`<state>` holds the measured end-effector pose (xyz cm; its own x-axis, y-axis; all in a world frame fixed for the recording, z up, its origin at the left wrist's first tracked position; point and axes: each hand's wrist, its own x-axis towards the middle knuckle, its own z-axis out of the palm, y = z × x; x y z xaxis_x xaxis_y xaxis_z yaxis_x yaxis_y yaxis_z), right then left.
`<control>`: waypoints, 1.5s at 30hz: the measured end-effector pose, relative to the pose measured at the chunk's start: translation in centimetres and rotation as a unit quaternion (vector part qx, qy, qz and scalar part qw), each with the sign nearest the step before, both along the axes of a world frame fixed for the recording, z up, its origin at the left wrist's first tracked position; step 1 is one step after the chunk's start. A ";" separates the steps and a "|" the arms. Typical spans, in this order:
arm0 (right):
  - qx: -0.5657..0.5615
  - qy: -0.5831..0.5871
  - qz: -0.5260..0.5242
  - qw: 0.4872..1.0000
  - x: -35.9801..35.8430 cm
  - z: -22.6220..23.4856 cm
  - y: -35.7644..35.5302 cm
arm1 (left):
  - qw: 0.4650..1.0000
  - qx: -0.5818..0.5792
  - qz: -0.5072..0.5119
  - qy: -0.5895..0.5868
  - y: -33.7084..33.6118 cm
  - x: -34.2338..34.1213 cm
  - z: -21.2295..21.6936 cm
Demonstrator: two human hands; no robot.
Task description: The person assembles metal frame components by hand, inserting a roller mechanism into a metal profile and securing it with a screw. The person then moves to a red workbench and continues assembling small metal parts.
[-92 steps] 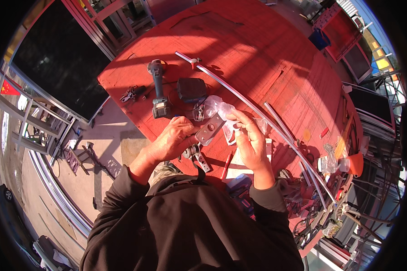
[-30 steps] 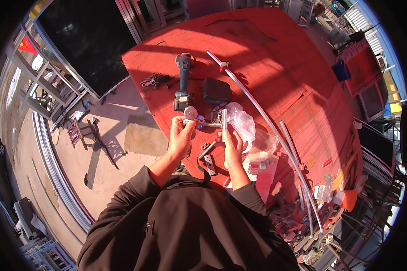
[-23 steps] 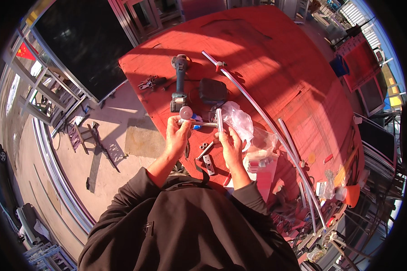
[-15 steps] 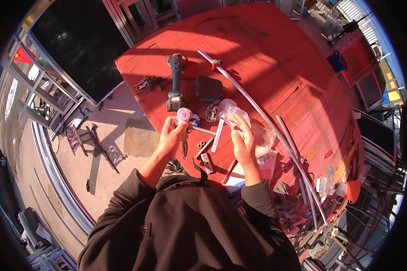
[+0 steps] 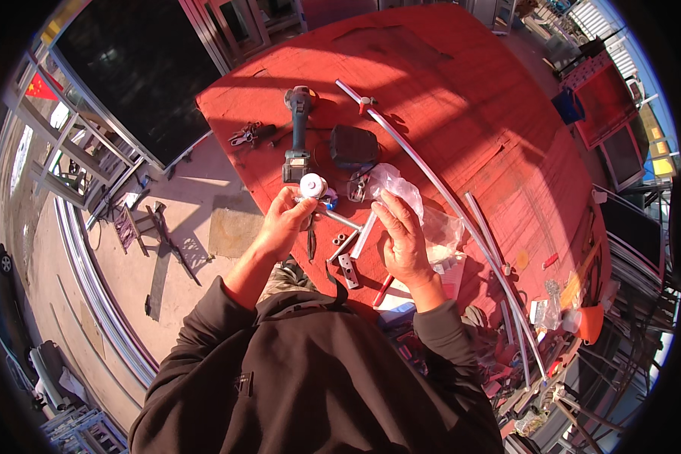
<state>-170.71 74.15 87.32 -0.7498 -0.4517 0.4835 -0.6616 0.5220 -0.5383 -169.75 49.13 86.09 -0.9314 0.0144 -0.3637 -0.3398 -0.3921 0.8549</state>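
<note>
Both hands have drawn slightly apart since half a second ago, above the red table's [image 5: 461, 98] near edge. Its long metal rail [image 5: 431, 178] runs toward the right edge, with the power tool [image 5: 297, 140] near the left edge. Left hand [image 5: 284, 223] pinches a white round fitting [image 5: 312, 185] on a short metal rod [image 5: 340, 219]; right hand [image 5: 401, 238], fingers curled, grips a clear plastic bag [image 5: 401, 193]. Small parts could spill if the bag tips.
</note>
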 end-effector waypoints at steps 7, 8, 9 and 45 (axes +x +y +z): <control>0.004 -0.239 0.042 0.970 1.6 -1.7 0.1 | 0.999 0.005 -0.009 0.039 -0.6 -0.4 0.7; 0.204 -0.527 0.144 0.812 2.3 -2.0 0.3 | 0.999 0.006 0.005 0.037 -0.8 -0.6 0.8; 0.269 -0.498 0.229 0.792 3.5 -2.4 0.0 | 0.999 0.009 0.016 0.028 -1.1 -0.9 0.8; 0.033 -0.160 -0.040 0.986 1.9 -2.3 1.7 | 0.999 -0.004 -0.032 0.022 -1.4 -1.8 0.1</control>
<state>-168.80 75.89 85.00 -0.8932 -0.4082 0.1885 -0.4196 0.6064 -0.6754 -171.55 47.73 86.21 -0.9439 0.0709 -0.3227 -0.3256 -0.3643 0.8725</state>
